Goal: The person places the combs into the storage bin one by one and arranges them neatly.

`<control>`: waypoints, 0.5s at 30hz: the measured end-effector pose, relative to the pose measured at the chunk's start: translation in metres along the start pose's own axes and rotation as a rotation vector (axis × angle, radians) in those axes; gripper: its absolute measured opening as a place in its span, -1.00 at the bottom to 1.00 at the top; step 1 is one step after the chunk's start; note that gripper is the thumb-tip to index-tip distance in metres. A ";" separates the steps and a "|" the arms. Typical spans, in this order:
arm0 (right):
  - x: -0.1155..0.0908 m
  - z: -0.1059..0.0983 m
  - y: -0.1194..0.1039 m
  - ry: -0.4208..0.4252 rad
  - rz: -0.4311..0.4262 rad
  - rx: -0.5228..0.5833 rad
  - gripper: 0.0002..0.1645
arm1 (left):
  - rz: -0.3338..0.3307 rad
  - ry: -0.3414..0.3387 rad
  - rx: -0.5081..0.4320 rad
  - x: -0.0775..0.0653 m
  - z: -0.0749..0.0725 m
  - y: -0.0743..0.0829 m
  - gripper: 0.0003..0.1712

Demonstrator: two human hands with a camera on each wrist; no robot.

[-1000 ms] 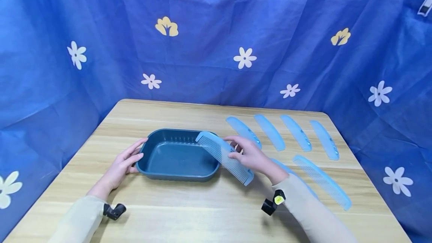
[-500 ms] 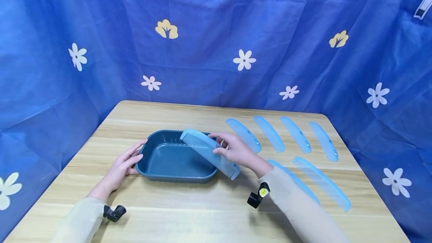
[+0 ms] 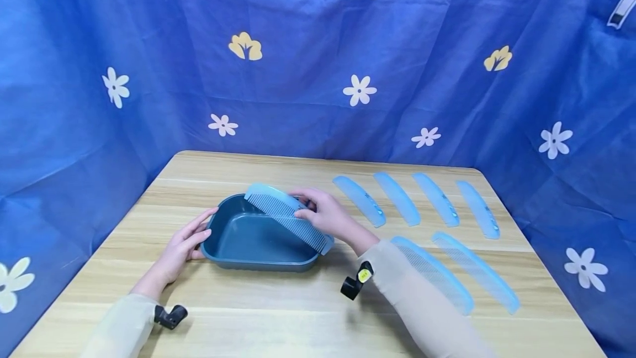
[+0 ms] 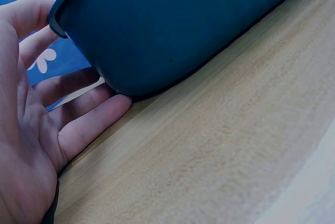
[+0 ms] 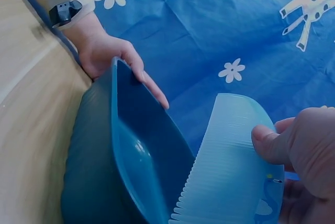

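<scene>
One pale blue comb (image 3: 287,211) is pinched between thumb and fingers of the right hand (image 3: 325,215), slanting over the right part of a dark teal tub (image 3: 243,239); whether it touches the rim, I cannot tell. Small print on the comb is unreadable, as are the marks on the yellow label (image 3: 365,275) at the right wrist. Spread fingers of the left hand (image 3: 180,245) rest against the tub's left end. Wood separates the tub from the table's (image 3: 238,314) back edge. Rightward lie six other combs (image 3: 436,199), spaced apart, four behind two
</scene>
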State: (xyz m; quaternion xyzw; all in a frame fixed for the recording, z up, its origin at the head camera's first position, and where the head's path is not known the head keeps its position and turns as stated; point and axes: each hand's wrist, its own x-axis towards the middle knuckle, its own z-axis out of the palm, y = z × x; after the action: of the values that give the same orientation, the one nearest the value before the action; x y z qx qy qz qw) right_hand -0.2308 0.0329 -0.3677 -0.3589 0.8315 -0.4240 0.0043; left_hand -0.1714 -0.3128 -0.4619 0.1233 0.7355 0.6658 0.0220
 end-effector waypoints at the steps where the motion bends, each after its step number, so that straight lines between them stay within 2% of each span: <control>1: 0.003 0.002 -0.001 0.002 0.002 -0.003 -0.49 | 0.001 0.002 0.006 0.000 -0.001 0.001 -0.42; 10: 0.015 0.024 -0.006 -0.013 -0.053 -0.085 -0.56 | -0.034 0.019 0.045 -0.001 -0.002 0.002 -0.41; 15: 0.015 0.040 -0.004 -0.100 -0.057 -0.183 -0.56 | -0.017 0.012 0.034 -0.002 -0.001 0.001 -0.42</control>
State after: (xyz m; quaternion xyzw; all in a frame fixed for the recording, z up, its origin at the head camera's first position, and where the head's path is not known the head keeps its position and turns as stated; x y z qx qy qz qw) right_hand -0.2272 -0.0058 -0.3862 -0.4019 0.8549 -0.3280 0.0012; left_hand -0.1698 -0.3140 -0.4611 0.1134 0.7477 0.6539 0.0213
